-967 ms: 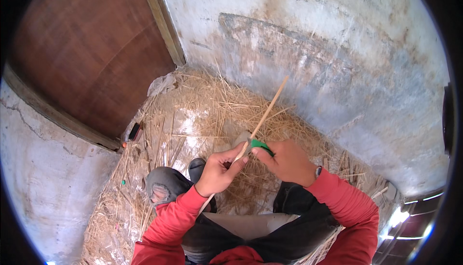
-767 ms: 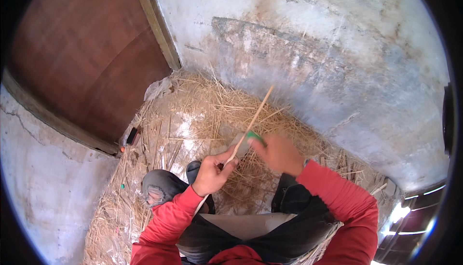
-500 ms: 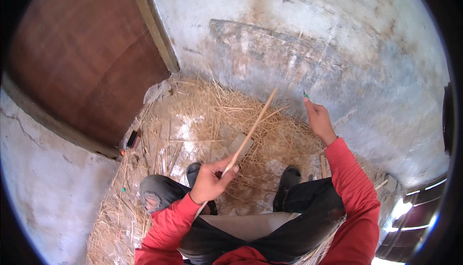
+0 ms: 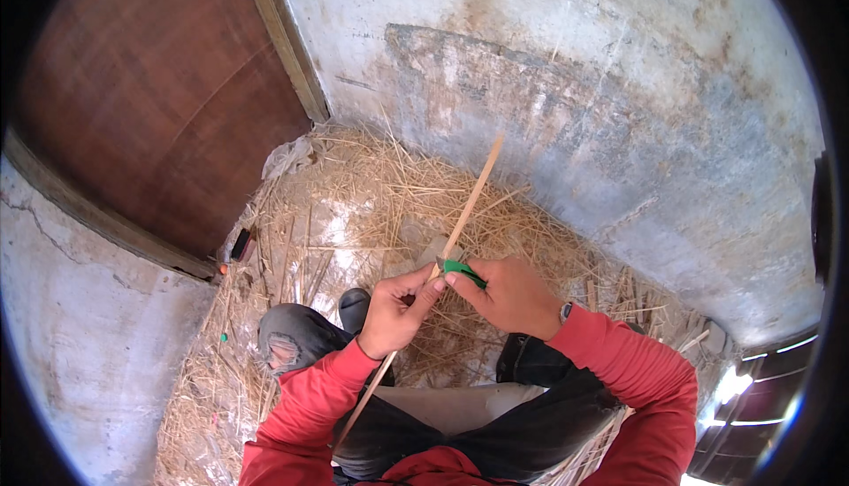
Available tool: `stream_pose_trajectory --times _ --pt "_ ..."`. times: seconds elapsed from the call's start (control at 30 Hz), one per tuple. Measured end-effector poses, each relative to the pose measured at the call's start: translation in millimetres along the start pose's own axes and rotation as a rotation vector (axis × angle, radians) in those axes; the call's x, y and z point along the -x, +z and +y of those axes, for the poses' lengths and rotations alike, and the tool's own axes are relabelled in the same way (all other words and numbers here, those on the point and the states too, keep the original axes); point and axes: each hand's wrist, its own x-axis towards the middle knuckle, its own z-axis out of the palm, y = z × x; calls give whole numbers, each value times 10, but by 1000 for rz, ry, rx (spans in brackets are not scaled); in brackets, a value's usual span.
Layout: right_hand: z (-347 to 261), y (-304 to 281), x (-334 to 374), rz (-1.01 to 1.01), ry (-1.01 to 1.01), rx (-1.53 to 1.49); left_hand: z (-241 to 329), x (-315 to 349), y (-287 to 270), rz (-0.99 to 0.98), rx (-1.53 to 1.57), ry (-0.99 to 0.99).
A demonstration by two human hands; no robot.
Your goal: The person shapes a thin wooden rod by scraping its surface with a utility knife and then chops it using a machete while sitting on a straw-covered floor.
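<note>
My left hand (image 4: 394, 310) grips a long thin wooden strip (image 4: 471, 197) that slants from my lap up toward the wall. My right hand (image 4: 508, 295) holds a small knife with a green handle (image 4: 462, 271), its blade resting against the strip just above my left thumb. Both sleeves are red. The two hands sit close together above my knees.
Straw and thin shavings (image 4: 371, 203) cover the floor in front of me. A worn plastered wall (image 4: 575, 88) rises behind it, and a brown wooden door (image 4: 150, 106) stands at the left. A small dark object (image 4: 240, 244) lies by the door frame.
My right hand swung out to the right along the strip with the knife, then came back beside my left hand. The strip stayed in my left hand.
</note>
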Motion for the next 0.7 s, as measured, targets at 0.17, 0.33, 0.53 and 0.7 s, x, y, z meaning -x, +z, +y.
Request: stream_pose_trajectory --times 0.17,0.33,0.53,0.7 --pt "477 -143 -356 150 342 -46 -91 117 -116 -64 -17 -95" --pt "1610 -712 -432 540 480 -322 11 197 -101 -96 -54 22" --pt "1089 -604 -429 530 185 -400 1167 34 -736 365 -391 354" --pt "402 -515 -330 370 8 -443 2474 -37 -1351 933 -673 865"
